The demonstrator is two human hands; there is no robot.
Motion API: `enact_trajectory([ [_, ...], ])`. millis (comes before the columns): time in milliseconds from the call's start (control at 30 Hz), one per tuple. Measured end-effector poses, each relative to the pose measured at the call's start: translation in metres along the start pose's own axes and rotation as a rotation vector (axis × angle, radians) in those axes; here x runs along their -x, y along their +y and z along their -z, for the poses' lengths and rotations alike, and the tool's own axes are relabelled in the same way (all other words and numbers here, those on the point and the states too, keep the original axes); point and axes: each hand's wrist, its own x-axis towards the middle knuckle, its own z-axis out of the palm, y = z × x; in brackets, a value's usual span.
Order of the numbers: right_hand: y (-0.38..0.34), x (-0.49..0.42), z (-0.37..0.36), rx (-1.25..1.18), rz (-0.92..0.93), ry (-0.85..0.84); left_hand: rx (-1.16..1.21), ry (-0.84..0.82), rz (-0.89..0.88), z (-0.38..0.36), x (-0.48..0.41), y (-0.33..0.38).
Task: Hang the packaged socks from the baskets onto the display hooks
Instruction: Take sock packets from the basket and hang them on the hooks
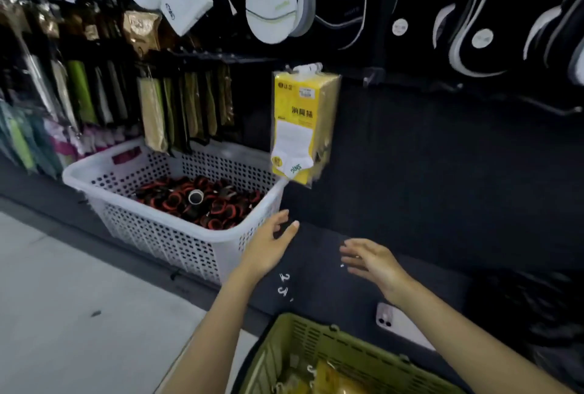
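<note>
Left hand [271,246] beside white basket [158,235] — phone [388,319] nearby

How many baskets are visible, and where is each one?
2. The white basket stands left of the hanging yellow sock pack; the green basket is at the bottom edge, partly cut off. Others may be hidden.
</note>
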Motion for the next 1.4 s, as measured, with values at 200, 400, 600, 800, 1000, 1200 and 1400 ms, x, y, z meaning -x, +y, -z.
enact_trajectory([
  [200,0.142,0.061,0.05,0.055,-0.292,-0.072,-0.018,-0.21,0.24,-0.068,0.084,-0.076],
  [400,0.232,0.101,0.068,0.158,-0.306,0.014,-0.074,-0.311,0.474,-0.119,0.181,-0.175],
  [600,0.28,0.116,0.063,0.531,-0.275,-0.372,-0.281,-0.436,0.551,-0.123,0.203,-0.201],
  [800,0.305,0.124,0.058,0.748,-0.312,-0.589,-0.365,-0.539,0.624,-0.119,0.209,-0.212],
  [1000,0.31,0.114,0.058,0.788,-0.205,-0.521,-0.172,-0.386,0.638,-0.121,0.209,-0.213],
  [1200,0.254,0.101,0.066,0.299,-0.076,-0.313,-0.045,0.197,0.601,-0.124,0.185,-0.175],
  [1400,0.191,0.094,0.064,0.129,0.152,-0.217,0.473,-0.196,0.326,-0.132,0.145,-0.111],
])
